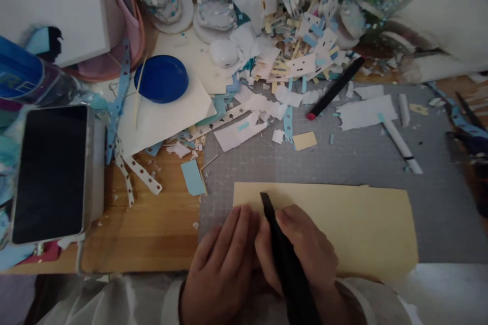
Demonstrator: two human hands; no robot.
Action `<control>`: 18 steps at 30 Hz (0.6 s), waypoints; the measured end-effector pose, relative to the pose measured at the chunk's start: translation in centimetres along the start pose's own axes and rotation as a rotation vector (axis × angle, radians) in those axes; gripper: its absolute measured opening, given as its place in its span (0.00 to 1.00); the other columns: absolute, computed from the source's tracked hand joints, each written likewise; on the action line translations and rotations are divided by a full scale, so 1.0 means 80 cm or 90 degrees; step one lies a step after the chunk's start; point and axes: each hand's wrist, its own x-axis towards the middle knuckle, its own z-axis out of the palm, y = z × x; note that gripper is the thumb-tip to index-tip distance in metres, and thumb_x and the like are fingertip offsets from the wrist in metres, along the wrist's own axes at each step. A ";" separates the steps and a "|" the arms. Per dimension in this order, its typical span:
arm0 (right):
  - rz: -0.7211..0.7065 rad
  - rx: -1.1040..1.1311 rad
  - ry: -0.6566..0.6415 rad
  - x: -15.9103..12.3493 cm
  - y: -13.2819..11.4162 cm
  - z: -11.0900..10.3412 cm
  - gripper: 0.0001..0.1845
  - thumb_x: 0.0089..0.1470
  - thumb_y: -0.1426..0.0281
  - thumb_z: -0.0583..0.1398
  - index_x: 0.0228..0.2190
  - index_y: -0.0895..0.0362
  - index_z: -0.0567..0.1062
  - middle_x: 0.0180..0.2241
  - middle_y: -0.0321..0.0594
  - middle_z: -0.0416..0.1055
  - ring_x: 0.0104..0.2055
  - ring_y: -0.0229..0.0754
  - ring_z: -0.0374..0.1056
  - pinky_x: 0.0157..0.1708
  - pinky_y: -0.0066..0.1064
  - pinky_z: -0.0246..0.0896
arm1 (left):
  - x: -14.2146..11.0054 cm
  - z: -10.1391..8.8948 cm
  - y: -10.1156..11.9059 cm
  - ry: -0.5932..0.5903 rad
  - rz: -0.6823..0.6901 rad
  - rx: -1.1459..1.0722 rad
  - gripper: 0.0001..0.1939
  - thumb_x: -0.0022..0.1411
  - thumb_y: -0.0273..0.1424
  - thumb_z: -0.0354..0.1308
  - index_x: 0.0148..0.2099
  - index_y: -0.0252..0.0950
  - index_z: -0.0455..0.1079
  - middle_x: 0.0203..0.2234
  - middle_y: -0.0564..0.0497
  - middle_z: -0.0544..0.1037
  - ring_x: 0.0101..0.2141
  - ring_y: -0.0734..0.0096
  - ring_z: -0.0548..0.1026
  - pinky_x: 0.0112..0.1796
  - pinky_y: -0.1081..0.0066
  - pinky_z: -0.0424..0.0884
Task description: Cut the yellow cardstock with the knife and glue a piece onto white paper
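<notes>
I see the left hand on the near left part of the yellow sheet, fingers flat and side by side, gripping nothing I can see. Just beside it, the right hand is wrapped around a black tool. The tool's tip is over the sheet's left end; I cannot tell if it touches. If the tip is sharp and slips left, it could nick those fingers. The sheet lies on a gray mat and could turn, since only its left end is pressed down. Past the sheet's far edge are a white stick, a tan card and a black pen. Farther past the sheet is a paper heap; a bump could send bits sliding toward it.
</notes>
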 end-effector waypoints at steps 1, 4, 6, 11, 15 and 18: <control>-0.006 0.015 0.021 -0.001 0.000 0.001 0.08 0.50 0.79 0.57 0.30 0.54 0.65 0.19 0.33 0.64 0.22 0.38 0.63 0.20 0.30 0.61 | -0.001 0.001 0.000 0.002 0.007 0.012 0.23 0.72 0.27 0.38 0.54 0.29 0.73 0.52 0.43 0.76 0.56 0.66 0.68 0.62 0.68 0.45; -0.012 0.055 0.047 0.000 0.001 0.002 0.10 0.50 0.80 0.59 0.31 0.55 0.66 0.20 0.33 0.64 0.22 0.37 0.65 0.20 0.29 0.62 | -0.004 0.004 0.000 0.013 0.023 0.038 0.23 0.71 0.26 0.38 0.56 0.28 0.71 0.53 0.43 0.75 0.58 0.66 0.66 0.63 0.67 0.44; -0.020 0.065 0.040 0.001 0.002 0.002 0.09 0.50 0.80 0.58 0.31 0.55 0.66 0.20 0.33 0.65 0.23 0.37 0.66 0.20 0.29 0.63 | -0.004 0.007 -0.002 0.027 0.028 0.034 0.22 0.71 0.29 0.40 0.56 0.28 0.71 0.53 0.43 0.76 0.58 0.66 0.66 0.63 0.67 0.44; -0.023 0.046 0.038 -0.001 0.003 0.001 0.09 0.50 0.80 0.58 0.32 0.55 0.66 0.21 0.33 0.66 0.23 0.38 0.66 0.20 0.29 0.64 | 0.000 0.013 -0.007 0.109 0.040 0.000 0.24 0.71 0.33 0.40 0.51 0.27 0.74 0.49 0.42 0.79 0.54 0.64 0.70 0.61 0.66 0.50; -0.028 0.027 0.055 -0.005 0.002 0.002 0.10 0.49 0.80 0.60 0.31 0.55 0.67 0.20 0.33 0.64 0.22 0.37 0.64 0.20 0.30 0.63 | 0.004 0.014 -0.008 0.131 0.024 -0.030 0.23 0.70 0.33 0.41 0.50 0.26 0.75 0.47 0.41 0.80 0.52 0.63 0.72 0.59 0.65 0.54; -0.027 0.011 0.072 -0.006 0.001 0.003 0.10 0.49 0.81 0.61 0.30 0.55 0.67 0.20 0.33 0.64 0.23 0.38 0.65 0.21 0.30 0.63 | 0.005 0.013 -0.008 0.136 0.022 -0.036 0.21 0.69 0.31 0.43 0.49 0.27 0.75 0.46 0.42 0.80 0.52 0.65 0.73 0.60 0.66 0.54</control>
